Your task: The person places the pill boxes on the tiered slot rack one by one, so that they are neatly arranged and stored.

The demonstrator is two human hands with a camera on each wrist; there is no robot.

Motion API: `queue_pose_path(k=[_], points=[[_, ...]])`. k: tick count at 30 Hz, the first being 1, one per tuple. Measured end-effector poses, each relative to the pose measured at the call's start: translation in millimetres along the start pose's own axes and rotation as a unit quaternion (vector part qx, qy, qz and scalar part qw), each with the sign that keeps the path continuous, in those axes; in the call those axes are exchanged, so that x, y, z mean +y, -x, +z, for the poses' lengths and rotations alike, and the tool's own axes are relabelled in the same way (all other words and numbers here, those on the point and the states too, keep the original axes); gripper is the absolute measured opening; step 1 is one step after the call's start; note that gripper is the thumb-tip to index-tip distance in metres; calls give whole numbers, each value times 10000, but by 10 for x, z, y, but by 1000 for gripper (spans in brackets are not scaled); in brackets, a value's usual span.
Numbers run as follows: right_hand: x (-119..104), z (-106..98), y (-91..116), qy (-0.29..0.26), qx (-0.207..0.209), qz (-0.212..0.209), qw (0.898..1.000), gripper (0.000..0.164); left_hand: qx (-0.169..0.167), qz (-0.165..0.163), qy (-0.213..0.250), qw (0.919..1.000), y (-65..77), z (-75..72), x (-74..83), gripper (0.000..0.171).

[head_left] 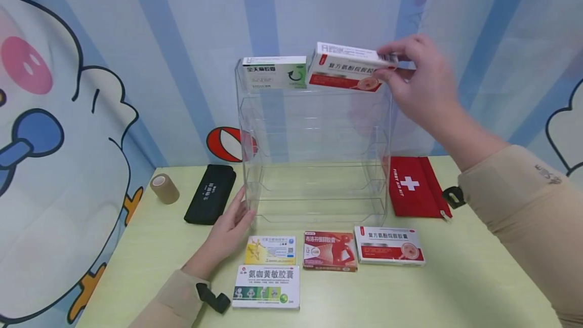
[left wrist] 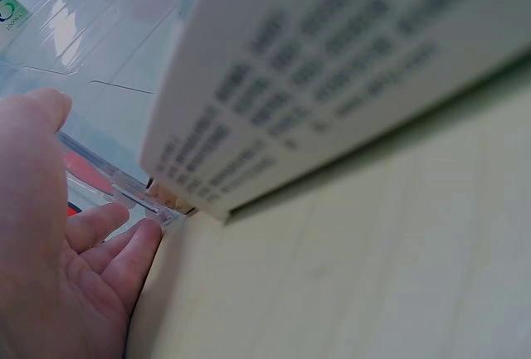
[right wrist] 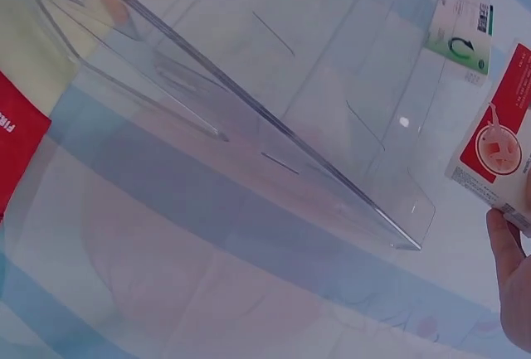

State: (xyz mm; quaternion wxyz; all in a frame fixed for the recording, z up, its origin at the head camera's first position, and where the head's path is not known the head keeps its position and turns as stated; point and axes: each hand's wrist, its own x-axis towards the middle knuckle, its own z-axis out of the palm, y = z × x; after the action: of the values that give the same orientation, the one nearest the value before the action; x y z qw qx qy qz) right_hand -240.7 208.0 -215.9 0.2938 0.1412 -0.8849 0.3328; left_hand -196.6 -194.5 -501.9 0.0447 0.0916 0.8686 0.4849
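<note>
A blue-striped cartoon backdrop (head_left: 196,65) rises behind a pale yellow table (head_left: 364,295).

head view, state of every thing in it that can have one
Clear rack, upright, left grip touching its lower left side
Held red-and-white box, tilted, in right grip at rack's top
Green-and-white box, standing in top tier
Other red-and-white box, flat, face up
Maroon box, flat
Yellow box, flat
White capsule box, flat
Black pouch, lying flat
First aid pouch, lying flat
Tape roll, wound
</note>
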Motion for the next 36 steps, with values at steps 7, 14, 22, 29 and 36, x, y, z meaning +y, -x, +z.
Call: queue_pose_path(k=[7, 14, 22, 29, 36], points=[[29, 6, -174, -121, 504, 441, 9977, 38, -19, -12, 23, 10000, -9, -10, 17, 77], [16, 97, -255, -279, 960, 447, 9940, 35, -30, -16, 28, 10000, -7, -7, -2, 77], [52, 212, -341, -176, 1099, 458, 9927, 33, 5, -53, 36, 10000, 11, 2, -13, 77], [199, 277, -393, 243, 745, 394, 9961, 29, -3, 37, 48, 10000, 7, -6, -10, 77], [260, 311, -412, 391, 474, 474, 9970, 33, -5, 64, -22, 10000, 6, -9, -16, 78]])
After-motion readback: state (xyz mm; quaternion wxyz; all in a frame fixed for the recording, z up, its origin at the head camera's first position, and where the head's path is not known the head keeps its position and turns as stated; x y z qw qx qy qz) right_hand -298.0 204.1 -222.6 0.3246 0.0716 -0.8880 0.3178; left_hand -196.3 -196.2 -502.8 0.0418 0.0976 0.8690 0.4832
